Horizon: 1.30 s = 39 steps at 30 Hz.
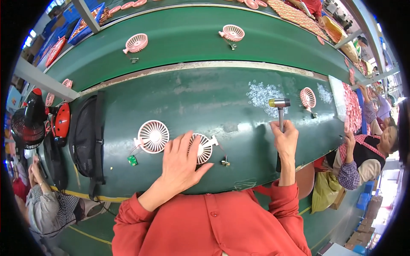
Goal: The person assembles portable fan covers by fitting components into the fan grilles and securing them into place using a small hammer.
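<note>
My right hand (285,137) is wrapped round the handle of a mallet (279,103), which stands head up with one yellow face and one dark face. Fingers stretched out, my left hand (181,164) lies partly over a pale pink round fan housing (205,149) and hides its left side. A small circuit part (225,162) hangs by wires from that housing. Just left of my fingertips lies a second pink fan housing (153,136), wired to a green circuit board (133,160). Beyond the mallet head spreads a heap of small clear rings (265,96).
Another pink fan housing (307,99) sits right of the mallet. A black bag (87,136) and a black desk fan (29,126) stand at left. Across the far green conveyor belt (183,40) lie fan housings. People sit at both sides.
</note>
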### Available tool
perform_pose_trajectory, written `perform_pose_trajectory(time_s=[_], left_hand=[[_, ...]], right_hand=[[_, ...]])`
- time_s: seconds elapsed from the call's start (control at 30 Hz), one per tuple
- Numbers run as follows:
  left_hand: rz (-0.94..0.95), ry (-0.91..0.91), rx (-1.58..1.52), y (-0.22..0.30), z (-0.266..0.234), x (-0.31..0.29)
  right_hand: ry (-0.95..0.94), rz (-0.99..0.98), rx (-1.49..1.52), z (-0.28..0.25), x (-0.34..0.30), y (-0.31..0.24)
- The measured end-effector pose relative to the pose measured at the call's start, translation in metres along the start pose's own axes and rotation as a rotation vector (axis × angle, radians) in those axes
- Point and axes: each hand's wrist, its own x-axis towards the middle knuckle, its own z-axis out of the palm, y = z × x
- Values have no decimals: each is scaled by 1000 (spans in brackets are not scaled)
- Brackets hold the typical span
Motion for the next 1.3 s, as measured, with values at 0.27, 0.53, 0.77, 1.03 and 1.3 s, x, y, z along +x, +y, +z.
perform_pose_trajectory(time_s=[0.27, 0.53, 0.77, 1.03, 1.3], left_hand=[[-72, -11, -84, -4, 11, -3], [-17, 73, -437, 3, 2, -8], [-9, 42, -493, 6, 3, -8], [-34, 23, -498, 7, 4, -8], [-64, 1, -523, 8, 6, -7]], right_hand=[[-635, 394, 788, 23, -48, -54], [-934, 565, 1067, 52, -56, -51], [-1037, 570, 1122, 58, -65, -45], [-795, 476, 952, 61, -77, -56], [-746, 408, 934, 65, -83, -53]])
